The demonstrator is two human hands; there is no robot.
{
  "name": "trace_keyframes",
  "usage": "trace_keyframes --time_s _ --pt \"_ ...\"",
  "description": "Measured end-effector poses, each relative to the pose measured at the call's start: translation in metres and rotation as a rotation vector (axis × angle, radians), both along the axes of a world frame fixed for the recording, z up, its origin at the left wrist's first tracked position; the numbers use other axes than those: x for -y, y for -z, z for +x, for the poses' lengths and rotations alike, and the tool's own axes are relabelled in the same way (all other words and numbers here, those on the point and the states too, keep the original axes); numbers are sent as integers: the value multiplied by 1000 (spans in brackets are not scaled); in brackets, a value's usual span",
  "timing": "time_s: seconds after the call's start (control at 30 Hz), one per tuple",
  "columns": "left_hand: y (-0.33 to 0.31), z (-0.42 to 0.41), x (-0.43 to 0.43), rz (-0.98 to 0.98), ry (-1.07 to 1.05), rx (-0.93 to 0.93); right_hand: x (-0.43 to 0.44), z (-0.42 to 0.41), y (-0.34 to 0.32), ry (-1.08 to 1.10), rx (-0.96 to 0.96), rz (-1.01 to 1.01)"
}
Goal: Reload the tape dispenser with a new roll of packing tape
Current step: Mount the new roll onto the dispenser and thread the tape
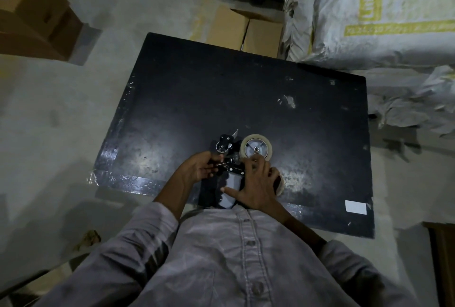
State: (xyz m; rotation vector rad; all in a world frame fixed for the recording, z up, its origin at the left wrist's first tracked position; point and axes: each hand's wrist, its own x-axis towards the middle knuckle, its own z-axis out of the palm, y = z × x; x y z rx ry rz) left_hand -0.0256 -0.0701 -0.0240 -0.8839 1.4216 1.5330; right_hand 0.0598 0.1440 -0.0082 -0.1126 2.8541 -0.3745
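**Roll looks seated on the dispenser; threading seems to be what remains**

Standing over the dark tabletop (pixel 246 85), I see the tape dispenser (pixel 229 176) lying on its side near the six o'clock edge, its handle pointing back toward the person and its roller and cutter end at about twelve o'clock from the hands. A roll of packing tape (pixel 256 149), pale and thin-walled, sits at the dispenser's one o'clock, and a spoked hub shows through its centre, so I judge it is already on the spindle. In this dim light I cannot be sure whether this is the fresh roll or a nearly spent one.

The left hand (pixel 200 167) has its grip closed on the dispenser's frame just below the small front roller (pixel 222 147), fingers curled round the metal parts there. The right hand (pixel 256 183) lies spread over the body, thumb on the grey handle, fingertips touching the roll's near rim; it presses rather than clenches. Something pale peeks from under that hand at its three o'clock, too hidden to name.

No tape end appears drawn across the roller toward the blade, so feeding and pulling it through is probably still ahead.
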Motion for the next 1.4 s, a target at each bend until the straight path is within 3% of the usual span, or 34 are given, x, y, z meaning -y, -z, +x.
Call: trace_keyframes --time_s 0.2,0.43,0.7,1.0,1.17,1.4 --pt "3 6 -1 71 -56 -10 25 8 3 215 -59 18" --pt "12 19 1 110 -46 -44 3 3 3 276 -52 -260" --pt "20 38 -3 150 -153 -84 -10 -8 5 149 -10 -283" --pt "12 43 -7 209 -178 71 -13 -12 7 6 -41 -194" --pt "17 60 -2 239 -267 152 -12 -16 5 17 12 -181" --pt "15 65 3 221 -213 137 -9 -18 2 22 28 -134"
